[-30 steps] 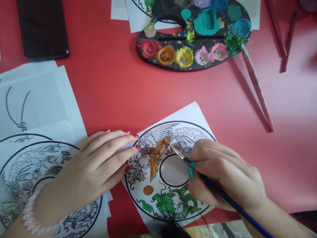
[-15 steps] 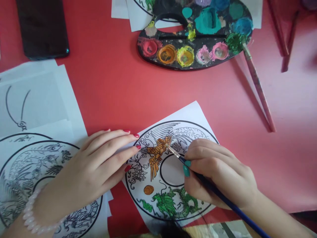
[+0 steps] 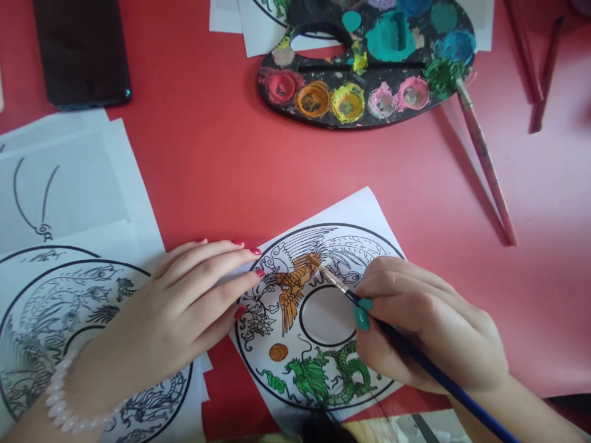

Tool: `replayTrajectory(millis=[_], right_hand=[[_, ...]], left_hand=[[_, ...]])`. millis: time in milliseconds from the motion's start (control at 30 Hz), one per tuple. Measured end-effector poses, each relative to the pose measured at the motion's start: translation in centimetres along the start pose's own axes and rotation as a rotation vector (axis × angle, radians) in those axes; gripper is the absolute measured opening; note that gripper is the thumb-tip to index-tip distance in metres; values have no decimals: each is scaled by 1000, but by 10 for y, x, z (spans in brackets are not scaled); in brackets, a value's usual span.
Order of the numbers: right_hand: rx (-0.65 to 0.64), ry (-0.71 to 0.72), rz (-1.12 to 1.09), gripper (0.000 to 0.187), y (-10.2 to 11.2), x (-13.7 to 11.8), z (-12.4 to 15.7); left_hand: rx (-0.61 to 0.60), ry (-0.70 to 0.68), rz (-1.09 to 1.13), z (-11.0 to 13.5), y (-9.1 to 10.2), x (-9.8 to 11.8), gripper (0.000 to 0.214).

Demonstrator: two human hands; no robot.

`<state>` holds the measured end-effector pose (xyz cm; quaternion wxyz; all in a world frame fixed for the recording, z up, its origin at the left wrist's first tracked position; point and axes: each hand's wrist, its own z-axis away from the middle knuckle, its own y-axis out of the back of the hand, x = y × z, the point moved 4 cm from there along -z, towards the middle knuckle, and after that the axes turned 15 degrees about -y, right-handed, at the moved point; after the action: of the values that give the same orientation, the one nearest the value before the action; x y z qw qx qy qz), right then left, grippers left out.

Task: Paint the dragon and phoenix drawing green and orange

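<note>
Pinched in my right hand (image 3: pixel 425 320) is a thin paintbrush (image 3: pixel 415 360) with a dark blue handle. Its bristles touch the orange-painted body of a phoenix (image 3: pixel 295 277) printed on a white sheet (image 3: pixel 360 206). The same round design carries a dragon (image 3: pixel 309 378) painted green and a small orange ball (image 3: pixel 278 352). My left hand (image 3: pixel 198 301) lies flat with its fingers stretched out. Its fingertips rest on the left edge of that sheet, while the palm covers part of other printed drawings (image 3: pixel 55 289).
A black palette (image 3: pixel 341 120) of coloured paints stands at the back, with a red-handled brush (image 3: pixel 489 166) leaning on its right end. Two more brushes (image 3: pixel 545 80) lie at the upper right. A dark phone (image 3: pixel 83 55) is at the upper left of the red table (image 3: pixel 207 154).
My right hand and the paintbrush have moved a little to the right, the tip sliding across the phoenix's body towards its tail. The left hand has stayed in place.
</note>
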<state>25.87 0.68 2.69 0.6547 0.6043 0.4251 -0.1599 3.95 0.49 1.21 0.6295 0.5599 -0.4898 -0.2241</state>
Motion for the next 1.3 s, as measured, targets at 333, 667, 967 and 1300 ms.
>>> replayTrajectory(millis=[333, 667, 967, 1300], right_hand=[[3, 50, 8, 29, -8, -4, -2], [43, -10, 93, 28, -1, -2, -1], [37, -12, 72, 28, 5, -1, 2], [15, -10, 49, 28, -3, -3, 0]], left_hand=[[-11, 2, 7, 1, -1, 0, 32], [-17, -6, 13, 0, -1, -1, 32], [-31, -3, 16, 2, -2, 0, 32], [-21, -5, 20, 2, -1, 0, 32]])
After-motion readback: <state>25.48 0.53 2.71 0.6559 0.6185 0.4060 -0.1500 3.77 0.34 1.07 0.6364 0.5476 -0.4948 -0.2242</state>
